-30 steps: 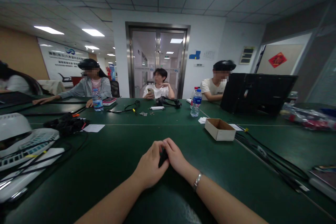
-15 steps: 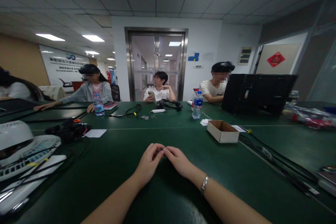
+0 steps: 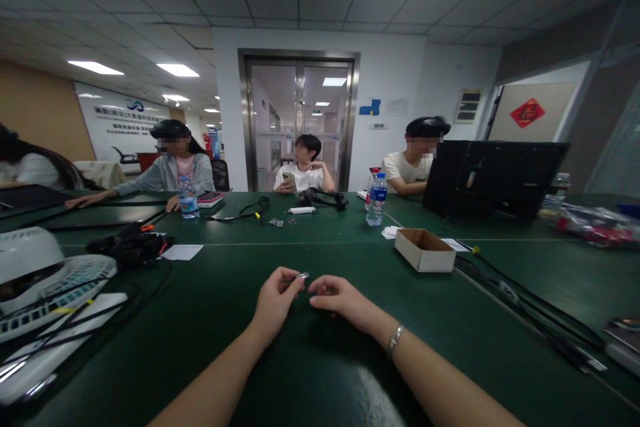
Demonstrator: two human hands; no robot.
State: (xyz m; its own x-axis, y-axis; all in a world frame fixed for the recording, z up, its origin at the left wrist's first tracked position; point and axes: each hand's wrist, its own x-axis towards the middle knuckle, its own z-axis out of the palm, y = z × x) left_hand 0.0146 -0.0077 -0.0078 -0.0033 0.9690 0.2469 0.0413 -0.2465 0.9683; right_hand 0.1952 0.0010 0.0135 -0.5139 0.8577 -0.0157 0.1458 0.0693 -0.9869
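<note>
Between the thumb and fingers of my left hand [image 3: 278, 296] is a small shiny metallic piece [image 3: 303, 275], too small to name. My right hand [image 3: 341, 297] is just to the right, thumb and fingers apart, with nothing visible between them. A narrow gap separates the two hands. Both are above the dark green table [image 3: 300, 373]. A bracelet [image 3: 395, 341] circles my right wrist.
An open cardboard box [image 3: 425, 261] lies right of my hands, beside black cables [image 3: 520, 307]. Bottles [image 3: 376, 203] stand farther back. At the left are a white helmet-like object [image 3: 30, 257] and black gear [image 3: 130, 245]. People sit across the table.
My hands, touching at the fingertips before, have moved apart. The metallic piece now shows in my left fingers, and my right fingers have opened.
</note>
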